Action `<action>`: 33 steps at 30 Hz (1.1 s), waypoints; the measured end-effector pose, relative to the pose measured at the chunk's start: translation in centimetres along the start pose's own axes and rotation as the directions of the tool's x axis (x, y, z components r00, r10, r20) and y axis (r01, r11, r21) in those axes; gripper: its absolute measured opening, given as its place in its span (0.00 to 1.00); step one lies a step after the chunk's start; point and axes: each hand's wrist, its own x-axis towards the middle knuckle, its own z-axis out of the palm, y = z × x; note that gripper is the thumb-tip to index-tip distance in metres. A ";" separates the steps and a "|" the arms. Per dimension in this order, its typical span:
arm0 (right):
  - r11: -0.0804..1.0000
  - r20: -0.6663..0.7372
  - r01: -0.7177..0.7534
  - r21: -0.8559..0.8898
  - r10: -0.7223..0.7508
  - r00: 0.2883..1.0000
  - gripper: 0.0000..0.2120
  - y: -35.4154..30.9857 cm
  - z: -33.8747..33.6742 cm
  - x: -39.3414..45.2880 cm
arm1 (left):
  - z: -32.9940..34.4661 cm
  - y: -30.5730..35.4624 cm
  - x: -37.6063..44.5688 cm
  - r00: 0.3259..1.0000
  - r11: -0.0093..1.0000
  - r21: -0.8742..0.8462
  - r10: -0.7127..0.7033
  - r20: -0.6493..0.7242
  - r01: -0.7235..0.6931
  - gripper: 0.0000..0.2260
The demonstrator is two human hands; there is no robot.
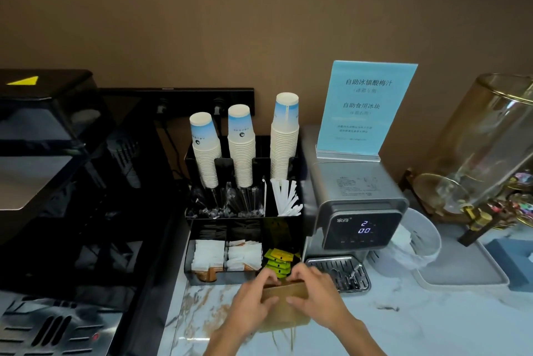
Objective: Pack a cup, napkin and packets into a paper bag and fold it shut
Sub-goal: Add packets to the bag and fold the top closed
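A brown paper bag [284, 302] stands on the marble counter [403, 324] in front of the black organizer [190, 240]. My left hand [253, 296] grips the bag's top from the left and my right hand [314, 288] grips it from the right, fingers pinching the top edge. What is inside the bag is hidden. Three stacks of upturned paper cups [240, 143] rise from the organizer. White sugar packets [243, 254], white napkins [209, 253] and green packets [278, 262] lie in its front compartments.
A water dispenser [360, 211] with a lit display and drip tray stands right of the organizer, a blue sign [364, 107] on top. A glass drink jar [487, 148] and grey tray [467, 277] are at the far right. A black coffee machine [57, 182] fills the left.
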 end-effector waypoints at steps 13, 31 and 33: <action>0.984 0.043 -0.179 0.018 0.178 0.983 0.10 0.3 0.9 1.0 | 1.2 -1.0 0.9 0.992 0.971 0.206 -0.113 -0.054 0.121 0.07; 0.801 -0.159 -0.201 0.565 0.344 0.925 0.05 -0.1 1.0 -3.1 | -2.8 -0.4 -0.5 0.975 0.894 -0.402 -0.220 -0.010 0.198 0.11; 0.805 -0.188 -0.177 0.566 0.335 0.923 0.06 -0.9 -0.5 -3.4 | -4.4 1.1 -0.5 0.986 0.907 -0.394 -0.164 -0.010 0.147 0.10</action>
